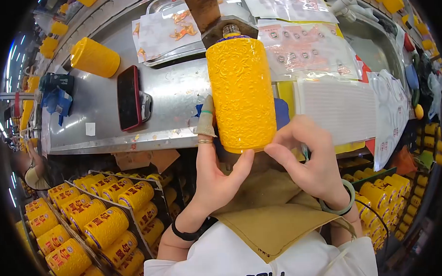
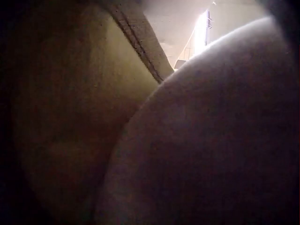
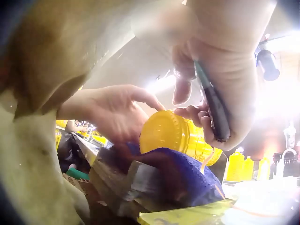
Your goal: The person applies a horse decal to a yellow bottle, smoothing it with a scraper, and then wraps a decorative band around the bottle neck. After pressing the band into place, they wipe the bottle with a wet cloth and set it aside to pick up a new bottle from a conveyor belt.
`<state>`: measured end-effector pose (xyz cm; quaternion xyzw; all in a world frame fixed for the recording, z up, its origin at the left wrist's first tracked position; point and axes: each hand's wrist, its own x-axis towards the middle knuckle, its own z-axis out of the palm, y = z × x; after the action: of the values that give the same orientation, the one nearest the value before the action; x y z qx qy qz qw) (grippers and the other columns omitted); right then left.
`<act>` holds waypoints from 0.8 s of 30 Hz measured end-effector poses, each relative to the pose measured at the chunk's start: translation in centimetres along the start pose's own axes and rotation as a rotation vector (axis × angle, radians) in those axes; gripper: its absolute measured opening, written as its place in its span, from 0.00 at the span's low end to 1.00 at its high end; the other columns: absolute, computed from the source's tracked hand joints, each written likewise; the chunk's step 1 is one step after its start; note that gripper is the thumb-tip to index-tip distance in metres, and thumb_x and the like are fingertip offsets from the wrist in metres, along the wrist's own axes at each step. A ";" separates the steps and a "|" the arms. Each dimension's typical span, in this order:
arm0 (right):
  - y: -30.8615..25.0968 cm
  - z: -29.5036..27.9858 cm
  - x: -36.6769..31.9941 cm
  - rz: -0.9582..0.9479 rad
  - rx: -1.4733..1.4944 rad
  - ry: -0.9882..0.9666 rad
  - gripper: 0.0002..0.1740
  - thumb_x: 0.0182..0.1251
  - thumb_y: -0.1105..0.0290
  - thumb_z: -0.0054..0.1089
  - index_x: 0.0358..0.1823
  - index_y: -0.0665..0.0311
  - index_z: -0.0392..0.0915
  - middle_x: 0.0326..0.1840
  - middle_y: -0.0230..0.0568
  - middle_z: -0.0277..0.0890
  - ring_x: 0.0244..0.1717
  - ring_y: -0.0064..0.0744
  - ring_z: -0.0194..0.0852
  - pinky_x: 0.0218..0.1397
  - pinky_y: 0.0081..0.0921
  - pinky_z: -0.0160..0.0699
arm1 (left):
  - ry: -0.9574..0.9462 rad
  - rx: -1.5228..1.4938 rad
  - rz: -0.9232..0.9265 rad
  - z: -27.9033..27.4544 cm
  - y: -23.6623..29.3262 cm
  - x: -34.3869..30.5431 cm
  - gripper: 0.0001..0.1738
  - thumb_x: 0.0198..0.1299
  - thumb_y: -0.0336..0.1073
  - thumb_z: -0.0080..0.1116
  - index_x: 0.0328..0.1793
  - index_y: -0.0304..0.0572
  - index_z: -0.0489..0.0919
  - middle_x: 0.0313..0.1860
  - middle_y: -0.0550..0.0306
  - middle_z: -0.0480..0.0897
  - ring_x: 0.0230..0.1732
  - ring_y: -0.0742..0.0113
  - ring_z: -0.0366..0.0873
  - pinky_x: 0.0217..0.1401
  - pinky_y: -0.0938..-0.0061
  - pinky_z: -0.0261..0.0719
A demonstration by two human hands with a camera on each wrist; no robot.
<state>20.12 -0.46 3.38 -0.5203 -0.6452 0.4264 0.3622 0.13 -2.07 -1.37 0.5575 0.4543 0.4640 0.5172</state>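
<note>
A yellow embossed bottle [image 1: 241,93] lies lengthwise at the steel table's near edge, base toward me, resting on a blue cloth [image 3: 187,178]. My left hand [image 1: 216,162] grips it: thumb under the base, and a finger wearing a cot up the left side. My right hand [image 1: 301,150] touches the base rim at the lower right. Its fingers pinch a slim dark pen-like tool [image 3: 213,105], seen in the right wrist view beside the bottle's base [image 3: 168,133]. The left wrist view is blocked by dark fabric.
On the steel table [image 1: 176,98] lie another yellow bottle [image 1: 95,57], a red phone [image 1: 129,97], label sheets [image 1: 308,50] and a white ribbed board [image 1: 337,109]. Crates of labelled yellow bottles stand below left [image 1: 102,215] and right [image 1: 383,195].
</note>
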 end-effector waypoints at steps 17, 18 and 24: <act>0.8 0.2 -0.1 0.020 0.012 0.031 0.08 0.64 0.73 0.75 0.32 0.67 0.82 0.28 0.40 0.76 0.30 0.38 0.71 0.36 0.34 0.69 | 0.068 -0.090 -0.016 0.4 0.1 0.0 0.52 0.63 0.25 0.65 0.88 0.26 0.46 0.85 0.40 0.56 0.86 0.52 0.55 0.87 0.59 0.53; 0.8 0.3 -0.1 0.015 0.015 0.034 0.08 0.64 0.73 0.75 0.31 0.67 0.82 0.28 0.39 0.76 0.30 0.38 0.71 0.36 0.34 0.69 | 0.069 -0.090 -0.015 0.2 -0.1 -0.1 0.52 0.63 0.25 0.65 0.88 0.26 0.46 0.85 0.40 0.56 0.86 0.52 0.55 0.87 0.59 0.53; 0.7 0.4 0.0 0.012 0.011 0.044 0.09 0.63 0.74 0.75 0.31 0.67 0.82 0.27 0.39 0.76 0.29 0.37 0.71 0.35 0.34 0.69 | 0.099 0.419 0.648 -2.0 -1.9 -0.1 0.46 0.53 0.25 0.78 0.79 0.36 0.69 0.79 0.40 0.66 0.80 0.48 0.67 0.81 0.58 0.68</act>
<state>20.05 -0.50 2.59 -0.5314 -0.6317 0.4204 0.3767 -1.92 -1.80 -3.16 0.7425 0.3642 0.5268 0.1963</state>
